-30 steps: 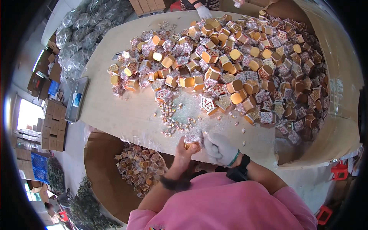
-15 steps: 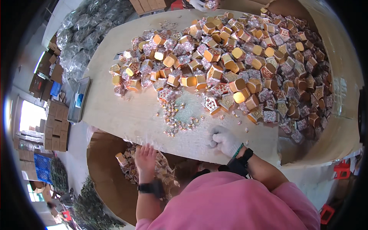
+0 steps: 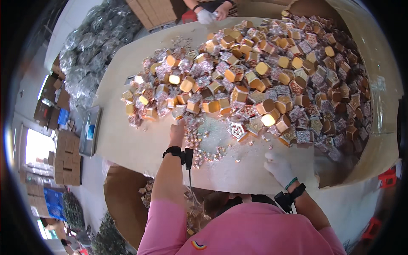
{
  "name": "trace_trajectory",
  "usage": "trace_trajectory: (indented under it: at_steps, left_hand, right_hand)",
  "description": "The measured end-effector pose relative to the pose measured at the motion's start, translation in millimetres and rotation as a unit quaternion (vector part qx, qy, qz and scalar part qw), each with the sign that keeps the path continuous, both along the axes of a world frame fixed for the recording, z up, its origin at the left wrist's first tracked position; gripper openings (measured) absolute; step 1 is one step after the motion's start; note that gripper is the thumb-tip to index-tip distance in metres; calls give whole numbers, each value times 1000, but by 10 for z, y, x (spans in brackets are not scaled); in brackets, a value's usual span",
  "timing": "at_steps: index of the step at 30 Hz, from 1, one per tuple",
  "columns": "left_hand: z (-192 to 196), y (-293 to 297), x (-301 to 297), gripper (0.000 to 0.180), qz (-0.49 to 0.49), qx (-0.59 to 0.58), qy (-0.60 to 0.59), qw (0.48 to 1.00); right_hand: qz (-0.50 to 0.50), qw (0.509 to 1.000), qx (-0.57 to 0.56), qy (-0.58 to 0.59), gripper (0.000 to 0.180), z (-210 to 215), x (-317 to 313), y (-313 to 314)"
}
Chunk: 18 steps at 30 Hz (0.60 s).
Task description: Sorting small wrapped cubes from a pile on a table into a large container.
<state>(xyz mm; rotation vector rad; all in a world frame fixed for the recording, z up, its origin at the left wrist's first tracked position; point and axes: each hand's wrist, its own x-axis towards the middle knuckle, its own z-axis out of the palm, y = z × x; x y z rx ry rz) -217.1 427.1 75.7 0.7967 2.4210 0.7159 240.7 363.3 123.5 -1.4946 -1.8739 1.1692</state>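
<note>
My bare left hand [image 3: 177, 131] reaches across the table to the near edge of a large heap of small house-shaped ornaments [image 3: 239, 94]. Its fingers are closed on one house-shaped ornament [image 3: 178, 112], partly hidden by the hand. Just right of that wrist lies a scatter of small shiny beads or bits [image 3: 197, 146], too small to name. My right hand [image 3: 279, 168], in a white glove, rests near the table's front edge with fingers curled in. Whatever it holds, if anything, is hidden. A red-and-white house ornament [image 3: 239, 131] lies beyond it, at the heap's edge.
Below the table's near edge stands a large cardboard box [image 3: 117, 191] holding more ornaments. Cardboard walls [image 3: 384, 140] enclose the heap on the right. A metal tray [image 3: 88, 146] sits at the left edge. Another person's gloved hand [image 3: 205, 17] is at the far side.
My left hand has gone from above the cardboard box forward to the heap and closed on an ornament. My right hand has moved right and nearer to me.
</note>
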Motion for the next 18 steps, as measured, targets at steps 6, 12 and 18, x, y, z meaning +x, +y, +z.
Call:
trace_trajectory:
  at_steps: [6, 12, 18]
  left_hand:
    - [-279, 114, -88, 59, 2, 6, -167, 986]
    - [-412, 75, 53, 87, 47, 87, -100, 990]
    - [84, 187, 570, 67, -1, 75, -85, 994]
  right_hand:
    - [-3, 981, 167, -101, 21, 309, 94, -9]
    - [-94, 995, -9, -36, 30, 183, 178, 29]
    - [-55, 996, -62, -26, 29, 38, -90, -47]
